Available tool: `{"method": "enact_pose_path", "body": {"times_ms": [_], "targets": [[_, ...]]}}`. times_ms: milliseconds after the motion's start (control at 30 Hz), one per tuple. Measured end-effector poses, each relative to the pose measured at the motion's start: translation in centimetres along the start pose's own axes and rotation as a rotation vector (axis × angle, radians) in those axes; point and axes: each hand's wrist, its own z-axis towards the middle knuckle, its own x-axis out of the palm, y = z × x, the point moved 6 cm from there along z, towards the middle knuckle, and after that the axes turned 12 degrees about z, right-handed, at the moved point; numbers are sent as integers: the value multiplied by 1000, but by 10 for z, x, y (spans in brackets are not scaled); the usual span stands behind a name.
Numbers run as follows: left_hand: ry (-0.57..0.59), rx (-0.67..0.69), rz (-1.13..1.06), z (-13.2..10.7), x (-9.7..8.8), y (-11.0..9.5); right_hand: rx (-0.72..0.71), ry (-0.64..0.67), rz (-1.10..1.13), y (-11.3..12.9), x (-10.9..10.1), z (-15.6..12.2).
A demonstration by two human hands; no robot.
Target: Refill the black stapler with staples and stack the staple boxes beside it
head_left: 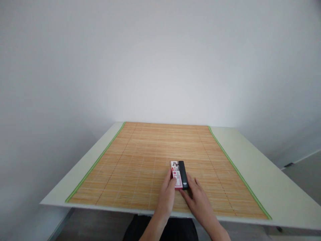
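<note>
A small white box with a pink label (pixel 178 179) lies near the front of the bamboo mat. Its upper part carries a printed picture. Right against it, side by side, is a long black object (pixel 183 174) that looks like a stapler, with a small white marking at its near end. My left hand (pixel 167 194) grips the box, fingers along its left side and thumb on top. My right hand (pixel 198 199) is around the black stapler's near right corner, thumb at the near end and fingers along the right side. The fingertips' undersides are hidden.
The bamboo mat (pixel 140 160) with green edging covers the middle of a white table (pixel 253 160). Bare wall (pixel 160 67) rises behind the table. The table's front edge is close to my dark-clothed lap (pixel 179 229). Grey floor (pixel 95 224) shows below.
</note>
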Motion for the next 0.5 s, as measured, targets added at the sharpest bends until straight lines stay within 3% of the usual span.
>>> {"method": "enact_pose_path", "body": {"times_ms": [267,367,500], "targets": [[283,163,40,21,113,-30,105,13,-77,-78,-101,-11],[331,162,105,24,136,-34,150,6,-91,-92,-126,-15],[357,159,107,27,147,-33,185,-11,-100,-99,-138,-18]]}}
